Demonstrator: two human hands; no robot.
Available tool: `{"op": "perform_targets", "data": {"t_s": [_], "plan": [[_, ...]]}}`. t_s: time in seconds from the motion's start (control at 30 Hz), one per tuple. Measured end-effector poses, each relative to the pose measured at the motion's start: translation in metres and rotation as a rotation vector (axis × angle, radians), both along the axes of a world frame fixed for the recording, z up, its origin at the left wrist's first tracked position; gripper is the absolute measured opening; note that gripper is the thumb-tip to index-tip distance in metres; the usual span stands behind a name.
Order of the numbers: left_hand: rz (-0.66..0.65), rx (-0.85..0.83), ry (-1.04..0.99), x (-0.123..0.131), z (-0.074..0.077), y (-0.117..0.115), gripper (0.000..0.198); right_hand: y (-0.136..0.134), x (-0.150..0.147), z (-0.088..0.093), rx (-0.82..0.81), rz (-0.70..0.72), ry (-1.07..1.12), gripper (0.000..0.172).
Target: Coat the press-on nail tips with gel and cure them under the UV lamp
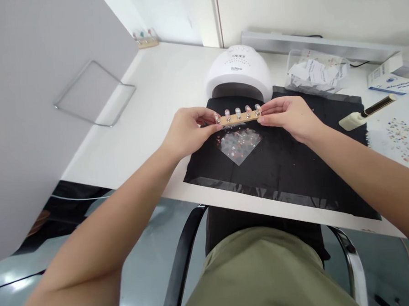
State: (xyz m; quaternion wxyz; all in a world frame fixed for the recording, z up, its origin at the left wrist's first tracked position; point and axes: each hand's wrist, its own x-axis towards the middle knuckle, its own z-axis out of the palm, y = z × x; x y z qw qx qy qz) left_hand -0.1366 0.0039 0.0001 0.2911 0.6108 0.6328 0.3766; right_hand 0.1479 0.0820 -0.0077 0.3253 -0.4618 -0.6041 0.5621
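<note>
A wooden strip (239, 119) bearing a row of five decorated nail tips (238, 113) is held above a black mat (277, 172). The left hand (191, 128) pinches its end at 9 o'clock between thumb and fingers; the right hand (290, 117) pinches the 3 o'clock end likewise. Just below, at 6 o'clock, lies a clear sheet (239, 146) scattered with small bits. At 12 stands a white lamp (238, 71), at 2 a clear container (318, 74) of papers, and at 3, beyond the right hand, a cream bottle (352, 121) with a dark cap.
</note>
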Motion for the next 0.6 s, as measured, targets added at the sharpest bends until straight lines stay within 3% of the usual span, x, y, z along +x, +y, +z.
{"op": "perform_targets", "data": {"t_s": [0.37, 0.53, 0.6], "plan": [[0.062, 0.020, 0.059, -0.021, -0.009, -0.004, 0.015, -0.015, -0.002, -0.006, 0.063, 0.026, -0.100, 0.029], [0.076, 0.020, 0.086, -0.028, -0.016, -0.004, 0.016, -0.039, -0.004, 0.001, 0.268, 0.029, -0.240, 0.009], [0.078, 0.013, 0.079, -0.030, -0.017, -0.004, 0.017, -0.052, -0.008, 0.003, 0.486, 0.154, -0.326, 0.012]]}}
